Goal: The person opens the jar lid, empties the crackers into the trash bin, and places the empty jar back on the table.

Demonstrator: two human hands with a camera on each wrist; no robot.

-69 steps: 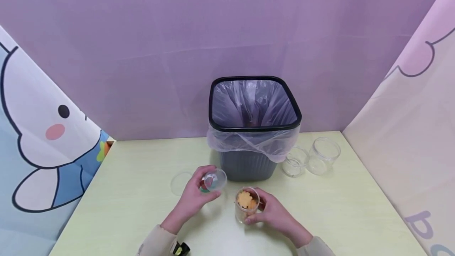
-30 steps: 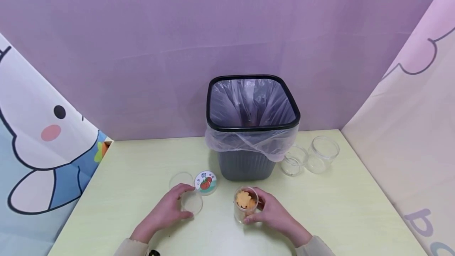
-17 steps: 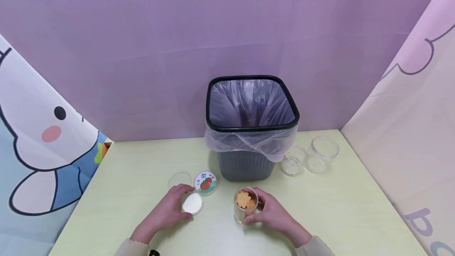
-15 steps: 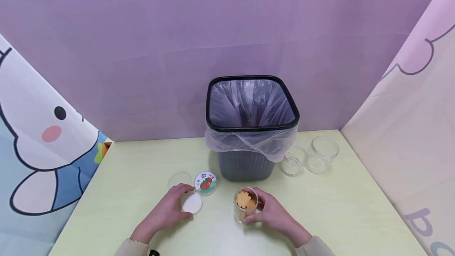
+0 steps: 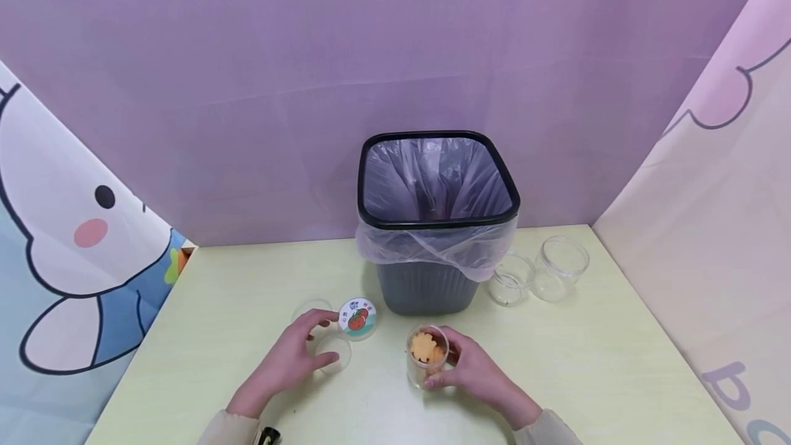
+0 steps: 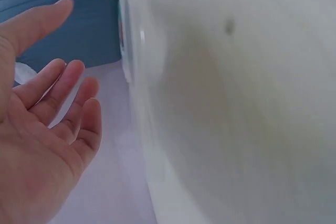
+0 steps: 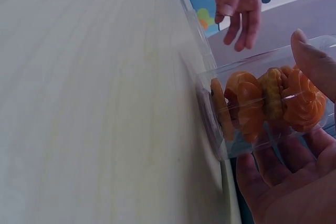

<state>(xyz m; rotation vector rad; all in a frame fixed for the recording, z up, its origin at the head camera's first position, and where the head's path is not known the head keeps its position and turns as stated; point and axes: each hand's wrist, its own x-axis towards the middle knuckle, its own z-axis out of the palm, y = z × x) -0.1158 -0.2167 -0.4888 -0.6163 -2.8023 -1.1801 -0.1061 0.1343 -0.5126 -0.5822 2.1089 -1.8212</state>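
Note:
My right hand [image 5: 472, 369] grips a clear jar [image 5: 415, 371] standing on the table, thumb in front and fingers around the far side. Orange, flower-shaped cookies [image 7: 248, 103] are stacked in this lidless jar, as the right wrist view shows. My left hand [image 5: 290, 360] hovers over a clear round lid [image 5: 340, 349], fingers loosely bent and nothing held in them. Just beyond lies a round lid with a tomato picture [image 5: 357, 319]. Another clear disc [image 5: 312, 305] lies partly behind the left hand. In the left wrist view the palm and fingers [image 6: 52, 103] are bare.
Behind the hands stands a grey bin [image 5: 426, 288] with a black rim and a thin plastic liner [image 5: 410, 242] folded over it. Right of it are two clear jars, a smaller one [image 5: 508, 289] and a larger one [image 5: 559, 273]. A purple cloth [image 5: 278, 122] hangs behind the table.
The left hand has set down the tomato lid, moved down-left to the clear lid, and lifted its fingers off that lid. The right hand stays on the jar of cookies.

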